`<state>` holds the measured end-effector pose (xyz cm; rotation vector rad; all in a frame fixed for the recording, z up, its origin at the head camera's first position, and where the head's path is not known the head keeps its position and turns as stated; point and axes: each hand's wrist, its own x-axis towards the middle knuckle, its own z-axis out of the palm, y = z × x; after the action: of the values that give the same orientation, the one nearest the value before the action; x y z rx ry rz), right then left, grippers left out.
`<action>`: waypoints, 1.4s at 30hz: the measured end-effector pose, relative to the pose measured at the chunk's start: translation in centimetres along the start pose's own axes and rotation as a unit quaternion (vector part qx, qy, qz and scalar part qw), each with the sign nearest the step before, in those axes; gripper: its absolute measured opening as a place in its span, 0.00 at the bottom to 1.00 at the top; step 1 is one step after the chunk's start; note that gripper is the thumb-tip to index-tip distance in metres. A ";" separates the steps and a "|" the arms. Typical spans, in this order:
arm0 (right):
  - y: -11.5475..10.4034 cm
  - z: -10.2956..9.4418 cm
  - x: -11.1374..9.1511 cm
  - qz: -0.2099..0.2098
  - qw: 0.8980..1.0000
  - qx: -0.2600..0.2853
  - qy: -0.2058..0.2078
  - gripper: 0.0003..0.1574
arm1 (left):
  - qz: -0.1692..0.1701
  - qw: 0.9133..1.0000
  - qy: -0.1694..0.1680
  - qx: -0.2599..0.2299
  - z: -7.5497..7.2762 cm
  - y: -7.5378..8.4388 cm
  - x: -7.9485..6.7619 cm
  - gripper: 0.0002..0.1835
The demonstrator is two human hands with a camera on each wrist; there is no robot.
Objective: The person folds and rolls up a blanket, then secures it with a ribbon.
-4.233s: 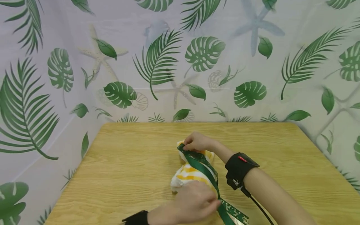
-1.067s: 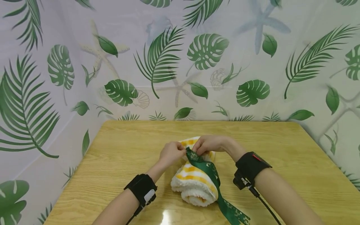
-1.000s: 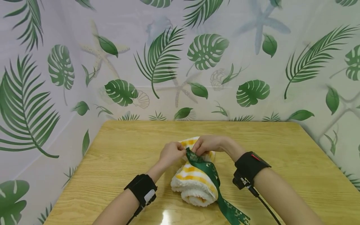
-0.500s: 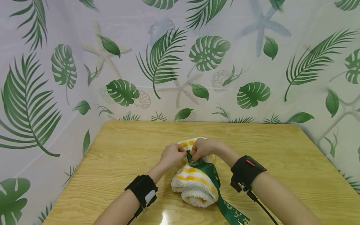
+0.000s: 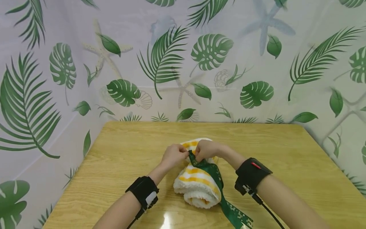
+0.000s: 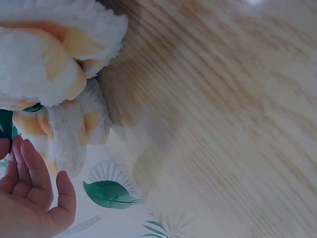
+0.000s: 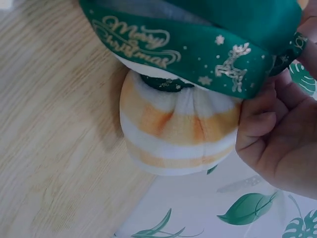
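Observation:
A rolled fluffy towel [image 5: 197, 184] with yellow and white stripes lies on the table, cinched at its middle by a green ribbon [image 5: 213, 171]. Gold "Merry Christmas" lettering shows on the ribbon [image 7: 141, 42] in the right wrist view. My left hand [image 5: 174, 156] pinches a bit of ribbon between thumb and fingertips at the cinched waist. Close beside it, my right hand [image 5: 208, 150] pinches the ribbon too, its fingers curled. The exact knot or loop between the hands is partly hidden by my fingers. A ribbon tail [image 5: 235, 214] trails toward the near edge.
The wooden table [image 5: 128, 152] reaches back to a leaf-printed backdrop [image 5: 217, 105]. Black bands with cables sit on both wrists, the left band [image 5: 144, 192] and the right band [image 5: 251, 175].
Over four seconds, my left hand has gone from the towel's near end up to its waist and pinched the ribbon. In the last second my right hand's fingers have curled more and shifted slightly.

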<state>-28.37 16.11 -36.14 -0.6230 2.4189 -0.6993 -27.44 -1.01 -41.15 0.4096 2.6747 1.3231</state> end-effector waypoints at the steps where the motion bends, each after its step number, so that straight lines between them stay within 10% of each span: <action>1: 0.1 -0.1 -0.2 0.000 1.000 0.001 0.009 0.24 | 0.001 1.000 0.001 -0.005 -0.1 0.0 0.0 0.07; 13: 0.9 -0.6 -2.1 -0.006 0.987 -0.058 0.152 0.12 | 0.001 0.999 0.006 -0.047 -0.4 0.9 0.0 0.10; 22: 2.4 1.5 -2.6 -0.016 0.948 -0.099 0.301 0.09 | -0.037 0.996 -0.005 -0.080 -0.2 1.2 0.5 0.09; 30: 3.5 1.5 -3.1 -0.027 0.949 -0.068 0.308 0.07 | -0.040 0.995 -0.012 -0.091 -0.2 1.3 0.7 0.09; 42: 5.0 3.4 -3.3 -0.045 0.910 -0.107 0.399 0.09 | -0.048 0.997 -0.016 -0.065 -0.2 1.4 0.7 0.09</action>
<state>-25.24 20.54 -40.28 -0.6126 3.2755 -0.8517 -27.89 -0.13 -39.92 0.2805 2.5305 1.4378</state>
